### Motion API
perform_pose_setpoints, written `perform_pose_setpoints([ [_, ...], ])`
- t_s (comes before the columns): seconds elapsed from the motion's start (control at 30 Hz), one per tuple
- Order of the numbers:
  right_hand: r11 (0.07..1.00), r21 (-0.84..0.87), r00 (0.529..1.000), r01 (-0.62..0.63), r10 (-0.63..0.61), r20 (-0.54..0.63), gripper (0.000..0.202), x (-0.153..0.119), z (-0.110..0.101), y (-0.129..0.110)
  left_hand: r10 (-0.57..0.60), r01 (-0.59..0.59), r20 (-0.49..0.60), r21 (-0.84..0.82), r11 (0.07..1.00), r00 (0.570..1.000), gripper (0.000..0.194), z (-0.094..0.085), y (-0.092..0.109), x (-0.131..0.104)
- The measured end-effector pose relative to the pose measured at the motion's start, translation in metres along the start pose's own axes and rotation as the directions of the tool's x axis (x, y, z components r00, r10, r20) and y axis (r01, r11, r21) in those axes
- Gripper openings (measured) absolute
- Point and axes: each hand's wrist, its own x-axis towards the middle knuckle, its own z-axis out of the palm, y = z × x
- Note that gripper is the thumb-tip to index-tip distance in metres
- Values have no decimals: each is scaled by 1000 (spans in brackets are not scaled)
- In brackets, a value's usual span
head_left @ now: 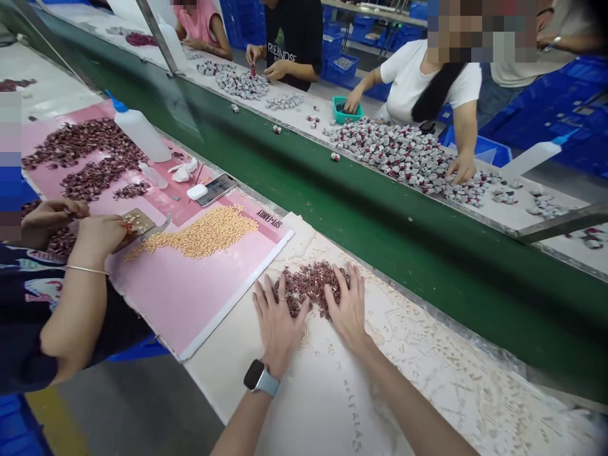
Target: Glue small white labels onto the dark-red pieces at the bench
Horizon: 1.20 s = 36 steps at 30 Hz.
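A small heap of dark reddish-brown pieces [311, 285] lies on the white tabletop [313, 392], near the edge of the pink sheet. My left hand [279, 323] rests palm down at the heap's left side, fingers spread and touching the pieces; a watch is on that wrist. On the heap's right side, my right hand [349, 307] also lies with its fingers apart over the pieces. Neither hand grips anything that I can see. Parts of the heap are hidden under the fingertips.
A green conveyor belt [332, 202] runs beyond the table. At left, a co-worker's arm [80, 285] is over the pink sheet [190, 297], with yellow pieces [209, 231], a phone [216, 190] and a white bottle [142, 133]. Across the belt, people handle grey-white pieces [394, 152].
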Motion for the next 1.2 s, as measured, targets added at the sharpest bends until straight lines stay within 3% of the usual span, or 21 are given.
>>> perform_pose_setpoints([
  [0.27, 995, 86, 998, -54, 57, -39, 44, 6, 18, -27, 41, -27, 89, -149, 988, 995, 54, 9, 10, 20],
  [0.53, 907, 387, 973, -167, 214, -82, 38, -1, 38, -62, -35, 59, 65, -412, 909, 997, 42, 13, 17, 21],
  [0.77, 679, 677, 937, -285, 345, 49, 36, -8, 43, -97, -182, 155, 35, -696, 702, 983, 46, 11, 10, 16],
  [0.93, 504, 795, 912, -337, 385, 142, 40, -11, 46, -100, -282, 163, 2, -820, 549, 959, 41, 17, 13, 11],
  [1.07, 209, 892, 864, -401, 411, 292, 48, -11, 53, -99, -348, 158, -25, -859, 488, 937, 35, 18, 14, 12],
  [1.2, 130, 908, 857, -399, 405, 319, 50, -11, 49, -108, -354, 145, -41, -863, 484, 934, 31, 6, 15, 14],
])
